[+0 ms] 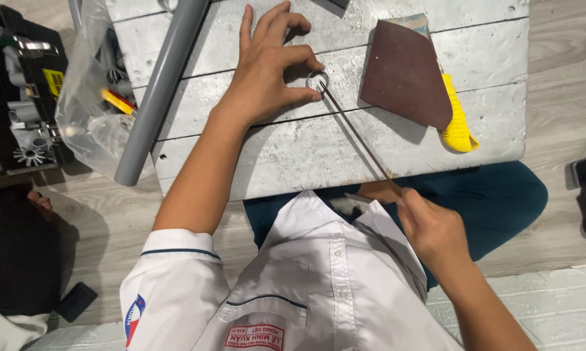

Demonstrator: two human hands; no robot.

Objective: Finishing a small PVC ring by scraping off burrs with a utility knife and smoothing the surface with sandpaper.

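Observation:
My left hand (267, 68) rests on a white-painted wooden board (293, 149), pinching a small grey ring (317, 80) between thumb and forefinger. My right hand (429, 224) is near my lap, off the board's front edge, gripping the near end of a thin dark rod (358, 133). The rod runs diagonally up and left, and its far tip meets the ring. My white shirt fills the bottom of the view.
A brown sheet of sandpaper (403, 71) lies on the board's right part, over a yellow utility knife (457, 120). A grey plastic pipe (163, 84) slants across the left edge. A clear bag (88, 110) of fittings and a black toolbox (17, 97) sit at left.

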